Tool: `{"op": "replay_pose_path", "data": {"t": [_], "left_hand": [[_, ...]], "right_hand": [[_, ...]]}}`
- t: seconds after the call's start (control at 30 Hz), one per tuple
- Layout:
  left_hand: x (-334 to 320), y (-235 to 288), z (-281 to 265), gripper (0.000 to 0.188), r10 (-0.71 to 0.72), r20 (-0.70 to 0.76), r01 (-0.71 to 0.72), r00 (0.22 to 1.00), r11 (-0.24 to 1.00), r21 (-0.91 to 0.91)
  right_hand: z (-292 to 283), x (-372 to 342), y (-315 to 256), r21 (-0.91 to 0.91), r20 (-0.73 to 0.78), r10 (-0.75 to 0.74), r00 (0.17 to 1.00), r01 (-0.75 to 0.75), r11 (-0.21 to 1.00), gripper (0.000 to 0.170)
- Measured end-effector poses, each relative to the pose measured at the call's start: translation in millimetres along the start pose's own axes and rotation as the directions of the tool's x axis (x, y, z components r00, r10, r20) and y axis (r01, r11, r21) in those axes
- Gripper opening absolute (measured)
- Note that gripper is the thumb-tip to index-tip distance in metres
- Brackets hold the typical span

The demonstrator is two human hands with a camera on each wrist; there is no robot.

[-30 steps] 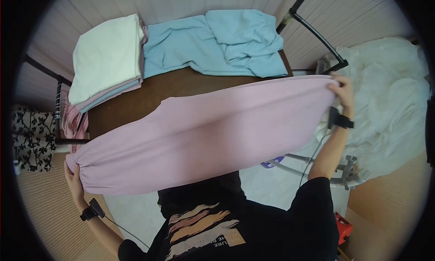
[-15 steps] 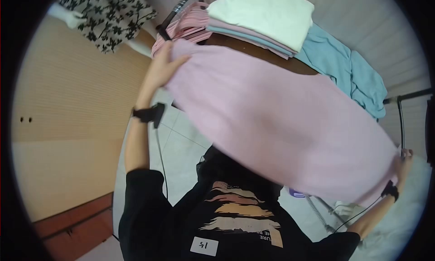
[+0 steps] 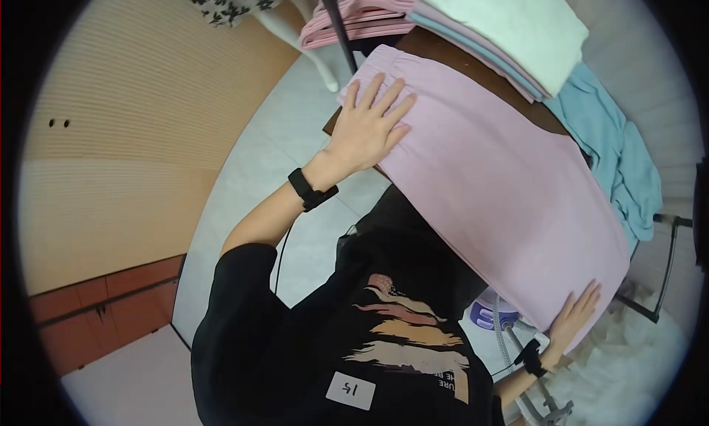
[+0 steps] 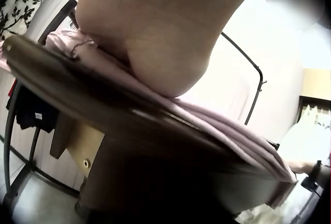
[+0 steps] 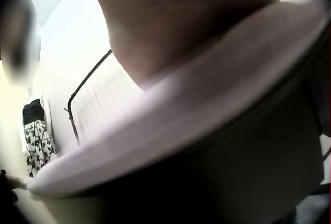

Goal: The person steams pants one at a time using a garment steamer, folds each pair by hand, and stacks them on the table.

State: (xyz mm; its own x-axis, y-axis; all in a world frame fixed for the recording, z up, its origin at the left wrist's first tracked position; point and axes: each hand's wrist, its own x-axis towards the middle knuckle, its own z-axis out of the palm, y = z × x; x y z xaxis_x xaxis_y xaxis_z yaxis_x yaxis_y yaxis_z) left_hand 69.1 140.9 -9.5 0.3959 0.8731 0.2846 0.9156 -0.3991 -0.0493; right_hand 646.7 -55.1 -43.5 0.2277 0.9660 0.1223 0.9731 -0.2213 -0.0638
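A pair of pink trousers (image 3: 502,182), folded lengthwise, lies stretched along the brown board (image 3: 450,53) in the head view. With fingers spread, my left hand (image 3: 369,130) rests flat on the gathered waistband end. My right hand (image 3: 572,322) lies flat on the other end, near the lower right corner, fingers straight. In the left wrist view, the heel of the left hand (image 4: 150,32) touches the pink cloth (image 4: 232,136) at the board's edge. The right wrist view shows the right hand (image 5: 186,22) on the cloth; its fingers are hidden there.
Beyond the trousers sits a folded stack of clothes (image 3: 509,34), white on top. Crumpled blue clothing (image 3: 620,167) lies beside it. Pink hangers (image 3: 369,16) hang at the far left end. A purple-and-white appliance (image 3: 487,311) stands on the floor below; white fabric (image 3: 628,359) lies right.
The pink trousers came down from between the raised hands onto the board. Both hands let go of the ends and now lie flat on the cloth. The head view has swung left.
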Motion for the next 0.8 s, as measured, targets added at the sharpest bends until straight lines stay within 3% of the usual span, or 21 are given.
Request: {"op": "replay_pose_path", "data": {"t": [0.07,0.13,0.2,0.23,0.27,0.3,0.33,0.37,0.4,0.47,0.57,0.63,0.67,0.73,0.77,0.8], "left_hand": [[1,1,-15,0.054,0.002,0.027,-0.003,1.0,1.0,0.02],[12,1,-19,0.056,-0.093,0.123,0.101,0.988,0.993,-0.061],[6,-1,1,0.055,-0.032,-0.06,0.039,0.998,0.994,0.106],[2,0,7,0.054,-0.052,-0.101,0.054,0.994,0.998,0.019],[-4,-6,16,0.052,-0.078,-0.114,0.069,0.99,0.994,-0.084],[-6,-9,20,0.052,-0.025,-0.175,0.001,0.984,0.991,-0.135],[-12,-21,31,0.051,0.016,-0.221,-0.052,0.975,0.986,-0.158],[-3,-17,26,0.047,0.018,-0.213,-0.06,0.977,0.979,-0.194],[0,-7,17,0.04,0.013,-0.238,-0.063,0.971,0.978,-0.201],[-2,-8,26,0.037,0.042,-0.279,-0.091,0.959,0.982,-0.164],[-6,-18,43,0.037,0.03,-0.298,-0.068,0.954,0.991,-0.119],[0,-18,38,0.037,0.044,-0.286,-0.076,0.957,0.992,-0.101],[-1,-18,38,0.037,0.021,-0.274,-0.048,0.962,0.995,-0.089],[0,-19,38,0.038,0.016,-0.27,-0.039,0.963,0.996,-0.079],[1,-18,38,0.037,0.009,-0.274,-0.036,0.962,0.995,-0.095],[0,-17,37,0.037,-0.005,-0.277,-0.027,0.961,0.994,-0.109]], "right_hand": [[1,6,9,0.005,-0.024,-0.044,0.999,0.044,0.999,0.061],[-5,2,28,-0.043,-0.068,-0.068,0.995,0.065,0.997,0.058],[-11,8,36,-0.053,-0.099,-0.003,0.995,-0.003,0.999,0.056],[-15,5,40,-0.033,-0.119,0.064,0.991,-0.069,0.997,0.055],[-26,-3,35,-0.145,-0.152,0.143,0.978,-0.165,0.976,0.058],[-31,-16,31,-0.16,-0.321,0.1,0.942,-0.157,0.975,0.059],[-53,-27,10,0.05,-0.428,0.18,0.886,-0.176,0.983,0.054],[-57,-37,4,0.097,-0.528,0.239,0.815,-0.222,0.97,0.045],[-73,-53,-13,0.322,-0.504,0.388,0.771,-0.249,0.913,0.035],[-82,-103,-29,0.203,-0.645,0.309,0.699,-0.233,0.951,0.024],[-63,-179,-27,0.122,-0.722,0.335,0.605,-0.365,0.923,0.035],[-46,-212,-9,0.53,-0.757,0.645,0.104,-0.479,0.699,0.053],[-46,-221,-3,0.532,-0.757,0.647,0.093,-0.486,0.693,0.053],[-46,-231,15,0.419,-0.821,0.568,-0.053,-0.732,0.538,0.069],[-32,-243,26,0.543,-0.731,0.676,-0.092,-0.679,0.495,0.076],[-10,-259,44,0.546,-0.731,0.677,-0.086,-0.67,0.504,0.076]]}}
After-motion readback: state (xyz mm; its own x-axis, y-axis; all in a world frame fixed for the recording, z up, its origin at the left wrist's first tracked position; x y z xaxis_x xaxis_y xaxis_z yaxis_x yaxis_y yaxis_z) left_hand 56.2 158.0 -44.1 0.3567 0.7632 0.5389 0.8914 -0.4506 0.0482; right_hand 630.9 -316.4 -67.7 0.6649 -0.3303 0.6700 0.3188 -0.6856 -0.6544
